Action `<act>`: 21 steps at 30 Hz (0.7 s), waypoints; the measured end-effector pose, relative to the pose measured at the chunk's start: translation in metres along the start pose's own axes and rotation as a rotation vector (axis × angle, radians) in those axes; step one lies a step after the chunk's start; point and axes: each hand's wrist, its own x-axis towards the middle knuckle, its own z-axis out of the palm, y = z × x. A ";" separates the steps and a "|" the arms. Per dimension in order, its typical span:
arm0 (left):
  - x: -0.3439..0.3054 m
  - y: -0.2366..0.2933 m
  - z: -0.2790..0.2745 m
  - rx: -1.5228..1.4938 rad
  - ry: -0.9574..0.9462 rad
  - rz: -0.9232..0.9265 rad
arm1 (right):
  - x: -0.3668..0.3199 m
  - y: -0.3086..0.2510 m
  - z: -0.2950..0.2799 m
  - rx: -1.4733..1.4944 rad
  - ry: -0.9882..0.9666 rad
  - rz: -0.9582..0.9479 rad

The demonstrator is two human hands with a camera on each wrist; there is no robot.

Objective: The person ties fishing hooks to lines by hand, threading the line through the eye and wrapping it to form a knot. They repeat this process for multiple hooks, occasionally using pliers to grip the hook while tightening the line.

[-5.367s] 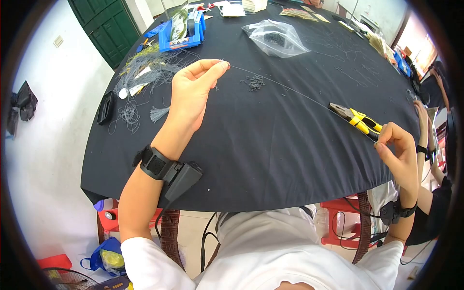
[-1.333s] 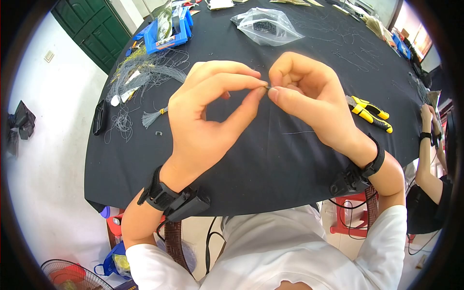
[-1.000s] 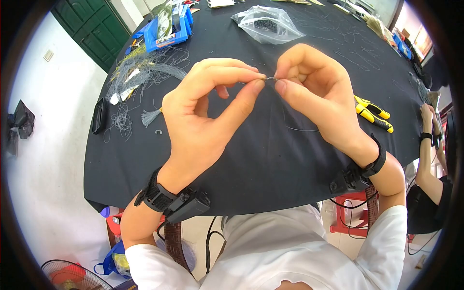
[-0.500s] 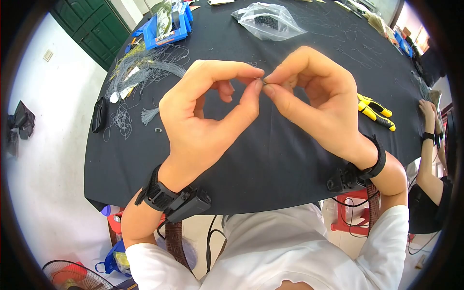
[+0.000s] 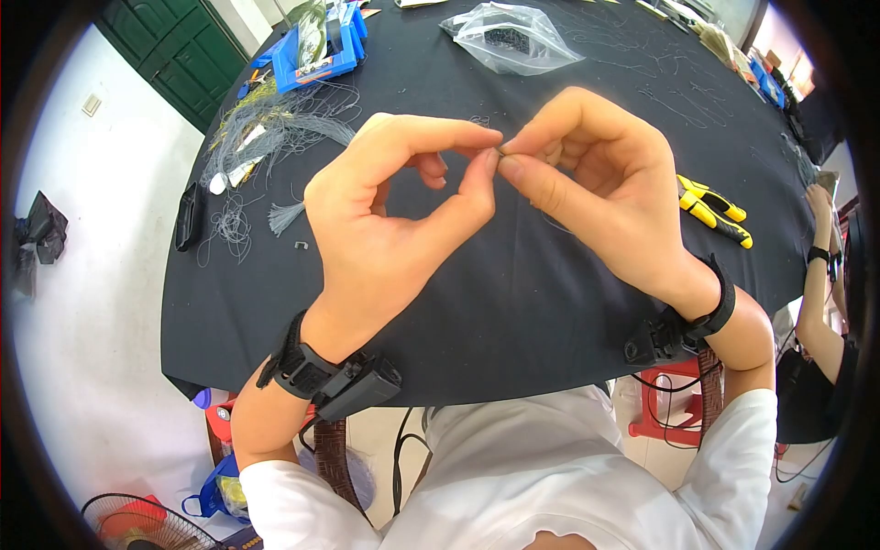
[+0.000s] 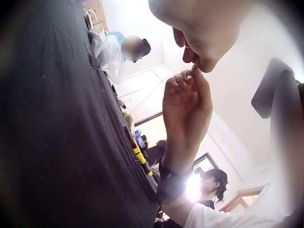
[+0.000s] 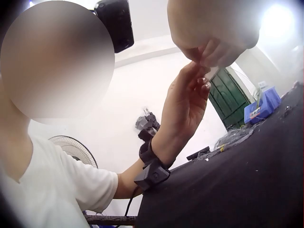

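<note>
My left hand (image 5: 385,211) and right hand (image 5: 605,192) meet fingertip to fingertip above the black-covered table (image 5: 440,339). Each thumb and index finger pinches at a fine grey line (image 5: 555,223); only a tiny dark bit of it shows between the tips. A loose length hangs below the right hand in the head view. From the left wrist, the same line (image 6: 156,85) curves away from the right fingertips. The left hand's other fingers are bent and apart from the line. Yellow-and-black pliers (image 5: 704,213) lie just beyond the right hand.
Tangled grey line (image 5: 275,137) lies at the left, with a small grey tassel-like bundle (image 5: 286,218) and a black case (image 5: 189,218) nearby. Behind are a blue bin (image 5: 321,71) and a clear plastic bag (image 5: 541,55). Another person's arm (image 5: 814,275) shows at far right.
Several seconds ago the line was stretched between widely parted hands; they have come together since. A small loop showing between the fingertips one second ago is now closed up between them.
</note>
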 end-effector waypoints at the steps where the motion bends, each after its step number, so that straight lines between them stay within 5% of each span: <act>1: 0.000 0.000 0.000 0.010 0.003 0.002 | 0.000 0.001 0.000 -0.006 0.005 -0.003; 21: 0.000 -0.001 0.001 0.023 0.036 0.021 | 0.000 0.001 0.004 0.013 0.022 0.020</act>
